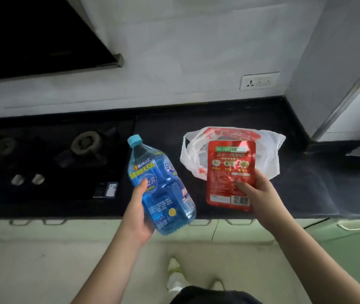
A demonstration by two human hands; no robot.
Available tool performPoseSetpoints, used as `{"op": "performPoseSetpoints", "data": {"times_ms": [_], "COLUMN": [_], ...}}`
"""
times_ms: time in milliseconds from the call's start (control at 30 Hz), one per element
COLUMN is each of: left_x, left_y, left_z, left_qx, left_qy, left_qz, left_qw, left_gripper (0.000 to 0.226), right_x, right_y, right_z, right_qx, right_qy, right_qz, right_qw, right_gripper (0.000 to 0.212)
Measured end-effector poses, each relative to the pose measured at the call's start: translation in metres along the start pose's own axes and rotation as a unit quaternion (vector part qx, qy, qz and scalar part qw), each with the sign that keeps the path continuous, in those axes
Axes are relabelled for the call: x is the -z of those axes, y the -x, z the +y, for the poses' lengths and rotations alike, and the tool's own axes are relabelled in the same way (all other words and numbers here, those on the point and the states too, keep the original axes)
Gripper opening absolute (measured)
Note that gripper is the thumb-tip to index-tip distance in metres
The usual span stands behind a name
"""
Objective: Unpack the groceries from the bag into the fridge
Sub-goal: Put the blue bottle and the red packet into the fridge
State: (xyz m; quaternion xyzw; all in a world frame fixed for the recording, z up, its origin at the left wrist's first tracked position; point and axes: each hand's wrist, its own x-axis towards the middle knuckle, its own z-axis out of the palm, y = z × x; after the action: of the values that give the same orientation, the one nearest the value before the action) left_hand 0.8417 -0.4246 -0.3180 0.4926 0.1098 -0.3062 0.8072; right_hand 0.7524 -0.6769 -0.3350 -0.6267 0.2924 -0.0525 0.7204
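Head view: left hand [138, 212] wrapped round blue bottle [160, 185], cap tilted away, held above dark counter [306, 189] edge. Right hand [254, 193] pinching red packet [230, 173] at lower corner, thumb on front. White plastic bag [269, 154] lying crumpled on counter behind packet. Gas hob [49, 159] at left; fridge [332, 62] at right.

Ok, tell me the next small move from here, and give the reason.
Probably turn right and carry both items toward the fridge. The left hand already grips the blue bottle, the right hand holds the red pouch, and both are clear of the plastic bag on the counter; the bag looks slack.
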Motion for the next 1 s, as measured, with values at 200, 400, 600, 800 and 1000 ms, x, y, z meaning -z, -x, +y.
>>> {"op": "performPoseSetpoints", "data": {"times_ms": [200, 400, 600, 800, 1000], "left_x": [0.052, 0.106, 0.17, 0.238, 0.294], "left_y": [0.051, 0.116, 0.202, 0.297, 0.382], "left_z": [0.011, 0.027, 0.026, 0.026, 0.011], "left_qx": [-0.123, -0.266, -0.321, -0.339, -0.347], "left_qy": [-0.043, -0.146, -0.193, -0.173, -0.142], "left_qz": [0.034, 0.177, 0.337, 0.43, 0.505], "left_qw": [0.991, 0.936, 0.864, 0.818, 0.777], "left_gripper": [0.067, 0.075, 0.077, 0.079, 0.076], "right_x": [-0.053, -0.13, -0.222, -0.322, -0.395], "right_y": [0.005, 0.026, 0.069, 0.143, 0.214], "right_z": [-0.004, -0.012, 0.0, 0.022, 0.053], "right_qx": [-0.005, 0.044, 0.065, 0.09, 0.108], "right_qy": [0.019, 0.118, 0.201, 0.222, 0.255], "right_qz": [-0.097, -0.206, -0.291, -0.383, -0.447], "right_qw": [0.995, 0.971, 0.933, 0.892, 0.85], "right_gripper": [0.027, 0.027, 0.032, 0.023, 0.031]}}
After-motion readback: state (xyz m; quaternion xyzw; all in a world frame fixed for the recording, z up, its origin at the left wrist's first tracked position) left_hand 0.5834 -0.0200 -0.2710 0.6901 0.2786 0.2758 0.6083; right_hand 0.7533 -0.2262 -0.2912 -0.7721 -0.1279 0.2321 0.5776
